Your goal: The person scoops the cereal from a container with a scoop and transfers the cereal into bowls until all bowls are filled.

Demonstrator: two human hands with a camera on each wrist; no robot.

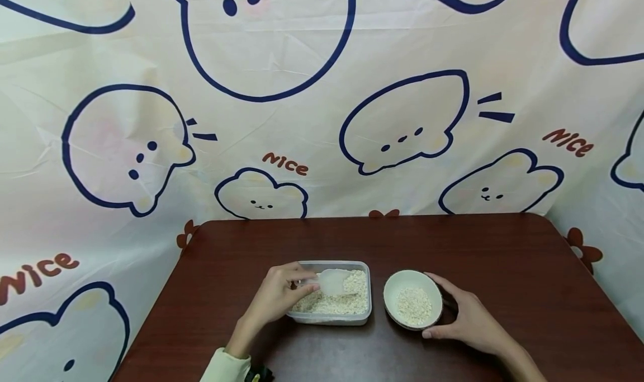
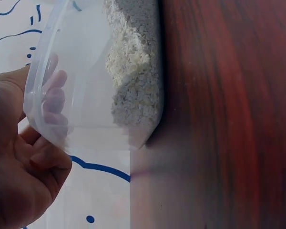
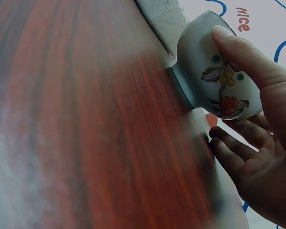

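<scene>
On the brown table (image 1: 503,270) stands a clear plastic container (image 1: 364,306) of pale oat flakes (image 1: 352,301). My left hand (image 1: 284,292) grips the handle of a translucent white scoop (image 1: 333,282) held over the flakes. Right of the container sits a small cream bowl (image 1: 412,284) with a few flakes (image 1: 413,305) in it. My right hand (image 1: 465,317) cups the bowl's right side. In the right wrist view the thumb (image 3: 243,52) presses the flower-painted bowl (image 3: 205,71). In the left wrist view my left hand's fingers (image 2: 55,105) show through the container (image 2: 90,52) wall.
A cream cloth with blue cartoon bears (image 1: 402,130) hangs behind the table and down both sides. The table's far edge (image 1: 372,217) meets the cloth, and its left edge (image 1: 161,298) runs toward me.
</scene>
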